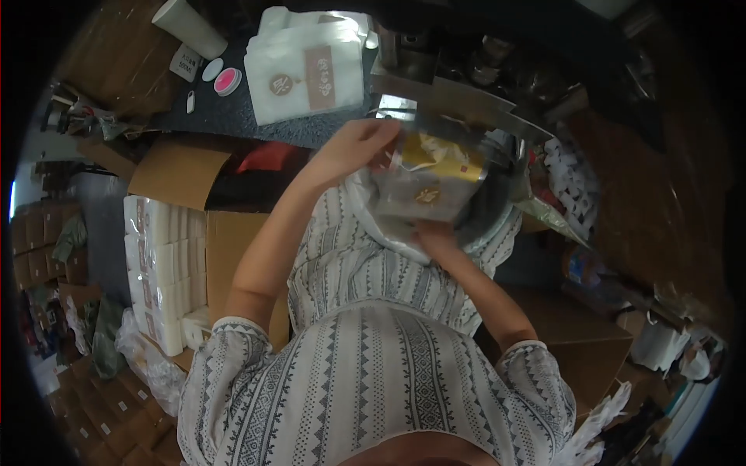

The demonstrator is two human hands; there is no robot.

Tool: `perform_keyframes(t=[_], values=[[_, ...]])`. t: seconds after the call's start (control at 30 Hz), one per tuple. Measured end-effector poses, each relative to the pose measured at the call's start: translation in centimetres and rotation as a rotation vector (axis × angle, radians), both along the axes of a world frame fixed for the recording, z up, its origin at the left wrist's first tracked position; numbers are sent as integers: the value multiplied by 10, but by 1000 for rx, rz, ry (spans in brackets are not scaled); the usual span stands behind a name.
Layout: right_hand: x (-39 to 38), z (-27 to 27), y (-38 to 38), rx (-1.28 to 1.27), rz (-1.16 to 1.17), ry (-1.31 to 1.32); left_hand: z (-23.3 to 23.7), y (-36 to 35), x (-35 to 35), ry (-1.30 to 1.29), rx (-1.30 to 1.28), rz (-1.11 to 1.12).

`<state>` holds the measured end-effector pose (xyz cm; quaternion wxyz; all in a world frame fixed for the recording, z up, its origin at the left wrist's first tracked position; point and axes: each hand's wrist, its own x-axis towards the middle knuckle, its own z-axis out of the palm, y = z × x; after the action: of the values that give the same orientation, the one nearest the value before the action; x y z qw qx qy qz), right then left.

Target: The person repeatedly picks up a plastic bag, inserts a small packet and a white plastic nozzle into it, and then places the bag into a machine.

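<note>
My left hand [361,146] is closed, its fingertips pinching the upper left edge of a plastic pouch. The pouch [426,194] is partly see-through, with a yellow panel near its top and a brown printed mark below; it is slightly blurred. At the pouch's lower edge is my right hand [437,239], smeared by motion, its fingers mostly hidden. Beneath the pouch, a round whitish basin [381,233] rests at my lap. Just beyond my left hand stands a metal machine [466,97].
A stack of white printed bags [307,74] lies on the dark table [233,116], near a pink round tub [227,81] and a white cup [189,27]. An open cardboard box [179,171] and packed white bundles [167,272] stand left; white scraps [571,179] are right.
</note>
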<state>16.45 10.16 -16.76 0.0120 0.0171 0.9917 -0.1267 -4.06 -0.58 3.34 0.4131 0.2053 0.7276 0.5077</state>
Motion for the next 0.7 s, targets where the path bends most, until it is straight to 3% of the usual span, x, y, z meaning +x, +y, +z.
perform_keyframes(t=[0.07, 0.1, 0.17, 0.2, 0.27, 0.3, 0.37, 0.47, 0.5, 0.53, 0.6, 0.67, 0.7], values=[[-4, -79, 3, -94, -142, 250, -8, -17, -25, 222, -21, 91], [-7, -93, 5, -101, -137, 259, -9, -22, -34, 233, -27, 96], [-21, -121, 17, -259, -138, 209, -10, -25, -50, 745, -54, 316], [-19, -134, 13, -337, -142, 181, -13, -25, -61, 749, -56, 314], [-21, -161, 21, -491, -161, 111, -24, -19, -84, 1260, -31, 344], [-22, -174, 18, -567, -174, 75, -30, -15, -94, 1253, -29, 334], [-9, -197, 14, -716, -208, 13, -40, -5, -114, 1544, -199, 309], [7, -229, 15, -931, -276, -67, -76, 1, -133, 1598, -348, 202], [2, -157, 28, -927, -301, -64, -83, 1, -135, 1591, -326, 187], [-8, -68, 21, -541, 2, -706, -87, 1, -136, 1601, -311, 205], [40, -1, 26, -913, -9, -399, -87, 3, -131, 1583, -267, 228], [52, 100, 41, -1043, -4, -341, -88, -1, -124, 1571, -263, 188], [53, 147, 51, -1014, -136, -263, -87, -3, -123, 1572, -276, 164]])
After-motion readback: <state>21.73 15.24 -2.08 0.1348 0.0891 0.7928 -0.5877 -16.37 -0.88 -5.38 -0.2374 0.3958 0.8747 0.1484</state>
